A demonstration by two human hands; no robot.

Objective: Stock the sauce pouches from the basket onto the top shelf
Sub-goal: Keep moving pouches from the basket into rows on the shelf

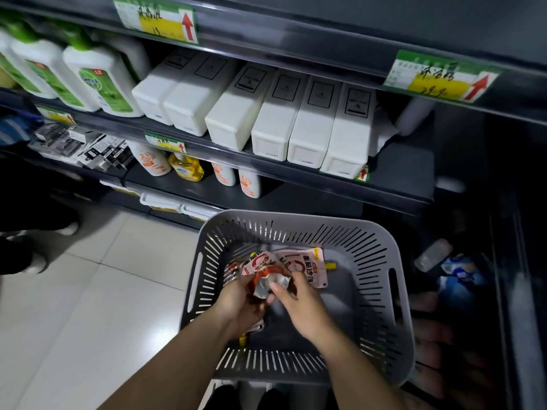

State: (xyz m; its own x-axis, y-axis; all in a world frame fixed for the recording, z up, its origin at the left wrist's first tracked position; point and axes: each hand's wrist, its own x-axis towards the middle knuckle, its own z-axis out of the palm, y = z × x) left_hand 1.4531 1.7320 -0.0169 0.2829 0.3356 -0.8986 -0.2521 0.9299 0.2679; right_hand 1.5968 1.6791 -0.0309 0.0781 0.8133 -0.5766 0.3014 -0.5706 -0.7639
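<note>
Both arms reach down into the slotted grey plastic basket (376, 261). The left hand (239, 306) grips a bunch of crinkled foil pouches (260, 269); the right hand (302, 306) pinches the same glossy red-and-white bunch from the other side.

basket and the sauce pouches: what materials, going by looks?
Basket: looks like moulded grey plastic, matte, with slotted walls and cut-out handles. Sauce pouches: apparently flexible printed film, glossy; one shows a crinkled silvery side and a yellow spout cap, likely foil laminate.
</note>
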